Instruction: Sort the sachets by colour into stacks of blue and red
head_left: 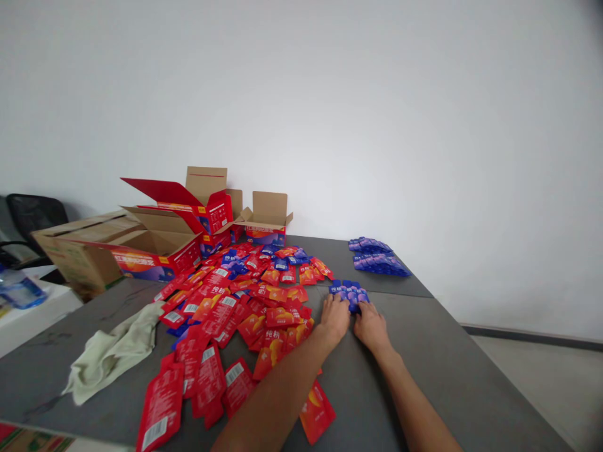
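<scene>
A short overlapping row of blue pouches (349, 290) lies on the grey table with both hands at its near edge. My left hand (335, 316) has its fingers curled onto the left side of the row. On the right side, my right hand (371, 325) grips the near corner with bent fingers; its fingertips are partly hidden. Just left of my left hand spreads a large loose heap of red pouches (220, 317), with some blue ones mixed in. Beyond the hands, at the far right, two stacked rows of blue pouches (380, 263) lie along the table edge.
Open red cartons (155, 256) stand at the back left, with a smaller open carton (266, 233) by the wall. A pale green cloth (115, 355) lies crumpled at the left. Beyond the table are a large brown box (82, 254), a black chair (35, 216) and a plastic bottle (21, 289).
</scene>
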`<state>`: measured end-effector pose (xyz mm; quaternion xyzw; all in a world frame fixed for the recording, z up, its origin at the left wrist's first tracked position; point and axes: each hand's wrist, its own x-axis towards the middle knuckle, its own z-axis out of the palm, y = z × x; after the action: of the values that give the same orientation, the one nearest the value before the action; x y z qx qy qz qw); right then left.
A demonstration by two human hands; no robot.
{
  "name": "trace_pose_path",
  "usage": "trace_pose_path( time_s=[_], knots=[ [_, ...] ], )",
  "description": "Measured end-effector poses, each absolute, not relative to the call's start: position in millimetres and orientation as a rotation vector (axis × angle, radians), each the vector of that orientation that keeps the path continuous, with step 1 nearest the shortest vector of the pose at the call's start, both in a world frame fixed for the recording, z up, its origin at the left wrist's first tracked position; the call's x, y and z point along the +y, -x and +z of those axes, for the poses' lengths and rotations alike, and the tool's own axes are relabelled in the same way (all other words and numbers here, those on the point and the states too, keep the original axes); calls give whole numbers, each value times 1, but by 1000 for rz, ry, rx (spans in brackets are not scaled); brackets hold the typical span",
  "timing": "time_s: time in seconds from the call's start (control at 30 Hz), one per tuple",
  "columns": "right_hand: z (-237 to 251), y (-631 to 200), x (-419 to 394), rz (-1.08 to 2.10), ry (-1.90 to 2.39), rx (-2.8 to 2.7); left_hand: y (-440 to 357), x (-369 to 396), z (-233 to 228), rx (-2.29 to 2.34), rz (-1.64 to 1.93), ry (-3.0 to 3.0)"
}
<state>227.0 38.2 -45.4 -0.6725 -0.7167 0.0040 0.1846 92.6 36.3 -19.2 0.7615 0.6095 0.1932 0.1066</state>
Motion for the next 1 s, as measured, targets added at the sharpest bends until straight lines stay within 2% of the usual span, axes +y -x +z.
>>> trace_pose_path(
  time_s=[0.23,0.57,0.77,1.0],
  knots=[
    [-38,-197,52,-33,1773,-2034,-69,39,-9,1869,621,-2293],
    [-26,-99,78,70,1462,-2153,22,69,-5,2181,651,-2206],
    [-16,-41,106,294,1532,-2175,70,102,-6,2300,565,-2179],
    [-19,-14,131,318,1576,-2198,98,128,-9,2289,442,-2119]
  ],
)
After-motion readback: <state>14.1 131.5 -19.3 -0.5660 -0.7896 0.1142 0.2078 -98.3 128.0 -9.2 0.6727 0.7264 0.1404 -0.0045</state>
